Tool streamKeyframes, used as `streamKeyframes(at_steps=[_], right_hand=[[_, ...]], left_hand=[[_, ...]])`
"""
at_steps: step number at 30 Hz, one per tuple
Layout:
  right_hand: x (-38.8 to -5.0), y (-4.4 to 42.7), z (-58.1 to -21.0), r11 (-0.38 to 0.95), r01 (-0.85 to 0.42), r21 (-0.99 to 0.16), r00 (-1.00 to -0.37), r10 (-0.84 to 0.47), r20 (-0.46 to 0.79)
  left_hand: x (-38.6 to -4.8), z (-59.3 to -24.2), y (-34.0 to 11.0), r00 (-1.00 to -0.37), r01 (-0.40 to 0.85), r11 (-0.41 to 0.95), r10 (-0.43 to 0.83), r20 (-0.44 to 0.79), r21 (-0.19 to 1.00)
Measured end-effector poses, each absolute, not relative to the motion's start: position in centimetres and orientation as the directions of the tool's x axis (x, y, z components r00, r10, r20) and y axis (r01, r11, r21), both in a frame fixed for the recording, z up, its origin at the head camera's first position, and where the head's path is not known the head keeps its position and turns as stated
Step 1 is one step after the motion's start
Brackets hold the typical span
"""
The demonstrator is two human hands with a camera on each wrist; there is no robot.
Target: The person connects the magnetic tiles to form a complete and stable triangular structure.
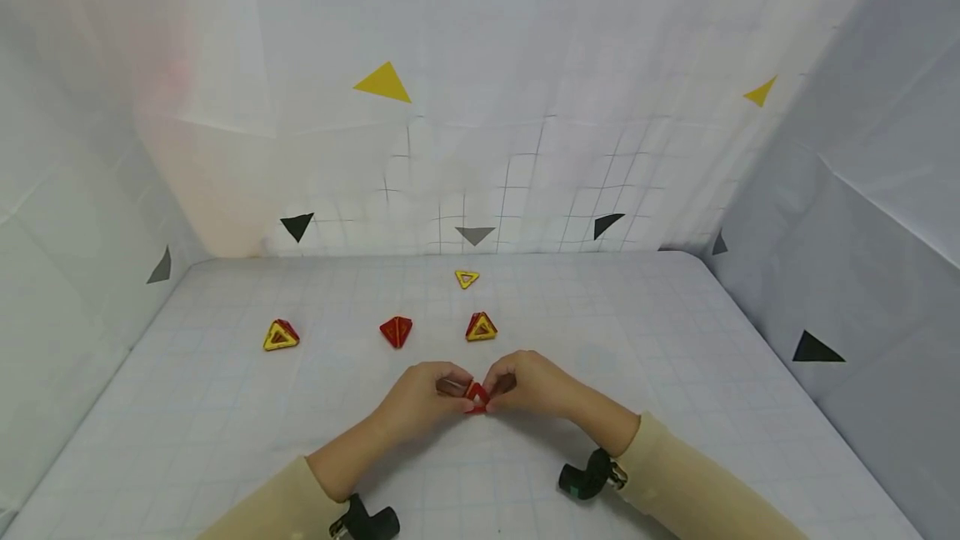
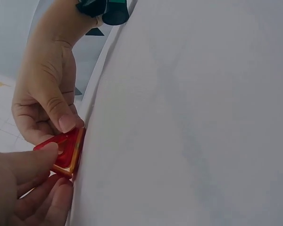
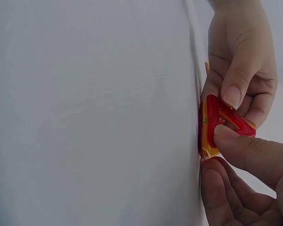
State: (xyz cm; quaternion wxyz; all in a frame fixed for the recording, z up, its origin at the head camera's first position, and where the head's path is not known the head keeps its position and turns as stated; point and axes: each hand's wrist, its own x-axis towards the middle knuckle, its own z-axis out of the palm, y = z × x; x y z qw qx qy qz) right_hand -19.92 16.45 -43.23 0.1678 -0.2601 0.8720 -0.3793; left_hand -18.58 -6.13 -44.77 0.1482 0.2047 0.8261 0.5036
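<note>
A small pyramid (image 1: pixel 477 397) of red triangular tiles, with some yellow showing at its edges, stands on the white table at the front middle. My left hand (image 1: pixel 425 394) pinches its left side between thumb and fingers. From the right, my right hand (image 1: pixel 536 382) grips the same piece with thumb and fingertips. In the left wrist view the pyramid (image 2: pixel 68 153) shows red faces with an amber edge. The right wrist view has an open-centred red triangle (image 3: pixel 214 122) under my right thumb. Fingers hide part of the piece in every view.
Beyond my hands lie a red-and-yellow pyramid (image 1: pixel 481 327), a red pyramid (image 1: pixel 396 331) and, farther left, another red-and-yellow pyramid (image 1: pixel 281 335). Behind them is a flat yellow triangle frame (image 1: pixel 467 278). White sheets marked with triangles enclose the table (image 1: pixel 630 307).
</note>
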Motion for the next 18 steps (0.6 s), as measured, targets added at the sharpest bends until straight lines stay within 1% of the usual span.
streamKeyframes(at_steps=[8, 18], right_hand=[[-19.96, 16.29, -43.44, 0.574, -0.322, -0.753, -0.810, -0.578, -0.094], [-19.80, 16.40, -43.13, 0.576, -0.314, -0.755, -0.807, -0.581, -0.108]], left_hand=[[-18.63, -44.90, -6.44, -0.873, 0.228, 0.419, 0.489, -0.007, 0.879], [-18.77, -44.86, -6.74, -0.855, 0.261, 0.457, 0.518, -0.016, 0.850]])
